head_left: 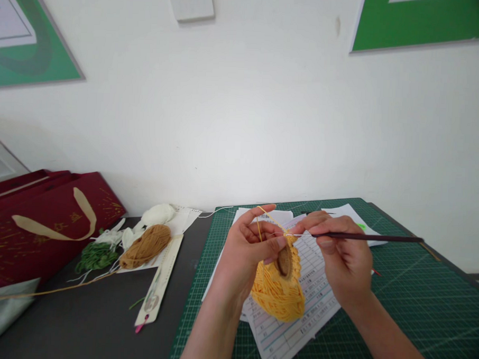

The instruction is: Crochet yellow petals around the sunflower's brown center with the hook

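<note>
My left hand (246, 251) pinches a small brown oval piece (284, 262) ringed with yellow stitches, and a strand of yellow yarn (259, 225) loops over its raised fingers. Below the oval hangs a bulky mass of yellow yarn (277, 297), resting on the papers. My right hand (341, 253) grips a thin dark-handled crochet hook (364, 237), whose metal tip reaches the yarn near my left fingers. The hook's tip end is thin and partly lost against the yarn, so its exact catch cannot be seen.
Printed table sheets (292, 319) lie on a green cutting mat (416, 309). To the left, a dark tabletop (98, 321) holds a tan yarn ball (146, 246), white yarn (157, 214), green cord (97, 258), a bookmark (158, 279) and a dark red paper bag (51, 219). A white wall stands behind.
</note>
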